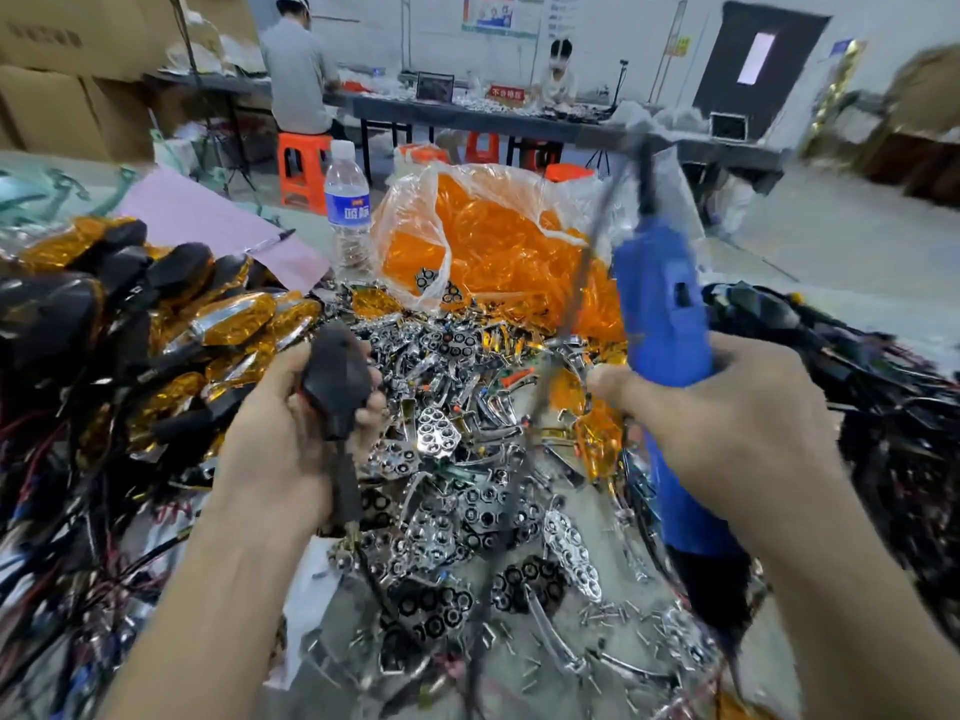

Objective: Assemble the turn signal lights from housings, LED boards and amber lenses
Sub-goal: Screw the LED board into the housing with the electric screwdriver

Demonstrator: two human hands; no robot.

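A worker at a cluttered bench is holding a black housing (337,376) in the left hand (291,433) at centre-left of the frame. The fingers are curling round its body and the stem is hanging down past the palm. At centre-right, the right hand (727,402) is clenching the barrel of a blue electric screwdriver (665,314), whose bit is pointing toward the lower right, well apart from the housing. The step in hand appears to be screwing one light together. Whether board and lens are already seated cannot be told, as the housing's open face is pointing away from the camera. The next move is likely calling for the bit to be swung across to the housing. A bag of amber lenses (493,241) is sitting at upper centre, chrome reflector parts (441,511) are lying heaped between the hands, and finished lights (223,314) are lying stacked at left.
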